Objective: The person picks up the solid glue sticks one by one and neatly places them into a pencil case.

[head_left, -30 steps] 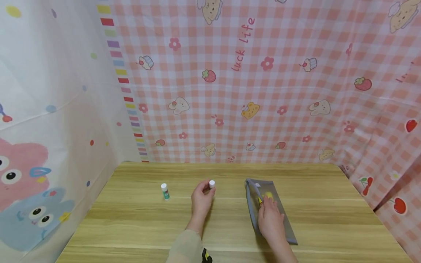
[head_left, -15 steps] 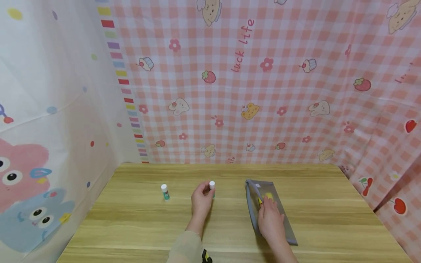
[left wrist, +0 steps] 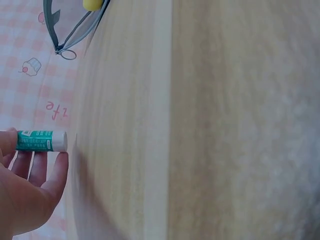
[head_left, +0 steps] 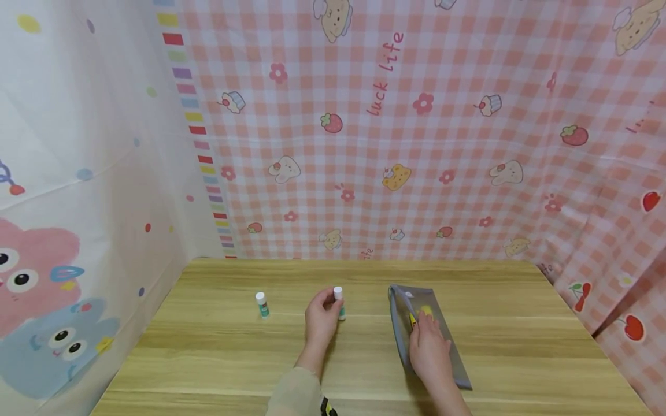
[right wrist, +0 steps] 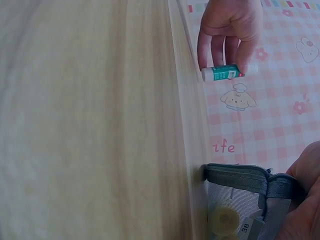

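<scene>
In the head view my left hand (head_left: 321, 318) pinches a glue stick (head_left: 338, 293) by its upper part, white cap up. Its green label and white lower end show in the left wrist view, with the fingers curled behind the glue stick (left wrist: 35, 141). Whether its base touches the table is unclear. My right hand (head_left: 430, 349) grips the side of a grey mesh zip pouch (head_left: 424, 296). Seen from the right wrist, the pouch (right wrist: 237, 177) has its zipper parted and a yellow item (right wrist: 225, 220) inside, its kind unclear.
A second glue stick (head_left: 262, 305) with a white cap stands upright on the wooden table (head_left: 218, 346), left of my left hand. Behind the table hangs a pink checked cloth (head_left: 312, 144); a white patterned cloth (head_left: 119, 190) hangs at the left.
More of the held glue stick's green body and its lower end show below my left thumb now. My right hand and the pouch stay in place.
</scene>
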A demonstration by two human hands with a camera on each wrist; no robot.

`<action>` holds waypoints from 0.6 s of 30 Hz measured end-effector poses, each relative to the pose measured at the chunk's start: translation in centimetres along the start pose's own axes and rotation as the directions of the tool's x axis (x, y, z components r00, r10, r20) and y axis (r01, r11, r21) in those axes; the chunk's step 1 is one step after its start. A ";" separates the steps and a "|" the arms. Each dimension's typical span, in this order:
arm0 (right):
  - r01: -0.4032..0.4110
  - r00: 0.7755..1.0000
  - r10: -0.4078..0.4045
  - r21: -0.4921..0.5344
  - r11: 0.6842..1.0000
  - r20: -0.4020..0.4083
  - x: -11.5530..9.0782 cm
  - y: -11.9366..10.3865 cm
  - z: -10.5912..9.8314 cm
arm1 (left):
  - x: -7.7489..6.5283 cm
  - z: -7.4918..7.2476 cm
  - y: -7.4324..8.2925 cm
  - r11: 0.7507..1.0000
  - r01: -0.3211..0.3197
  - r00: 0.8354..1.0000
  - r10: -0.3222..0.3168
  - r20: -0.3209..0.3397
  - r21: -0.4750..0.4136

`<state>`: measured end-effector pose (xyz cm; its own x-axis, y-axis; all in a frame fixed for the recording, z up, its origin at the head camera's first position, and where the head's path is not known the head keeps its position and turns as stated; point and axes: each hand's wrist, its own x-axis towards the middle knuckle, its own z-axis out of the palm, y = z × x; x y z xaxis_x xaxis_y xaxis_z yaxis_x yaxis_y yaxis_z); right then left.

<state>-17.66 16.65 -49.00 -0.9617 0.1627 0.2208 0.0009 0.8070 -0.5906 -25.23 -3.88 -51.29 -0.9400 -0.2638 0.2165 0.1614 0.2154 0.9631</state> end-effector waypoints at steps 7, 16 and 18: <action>0.000 1.000 0.000 0.007 1.000 0.003 0.0 -0.1 -0.1 | -0.1 0.1 0.4 1.000 -0.009 1.000 0.009 0.015 -0.018; 0.001 1.000 -0.002 0.006 1.000 0.001 0.0 0.1 0.0 | -0.4 0.5 0.8 0.999 -0.008 0.999 0.010 0.044 -0.039; 0.002 1.000 -0.002 0.005 1.000 0.000 0.1 0.0 0.0 | -0.4 0.6 0.8 0.999 -0.011 0.998 0.013 0.056 -0.043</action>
<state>-17.72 16.68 -48.99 -0.9618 0.1611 0.2215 -0.0021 0.8045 -0.5940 -24.89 -3.04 -50.68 -0.9530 -0.2081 0.2201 0.1845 0.1774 0.9667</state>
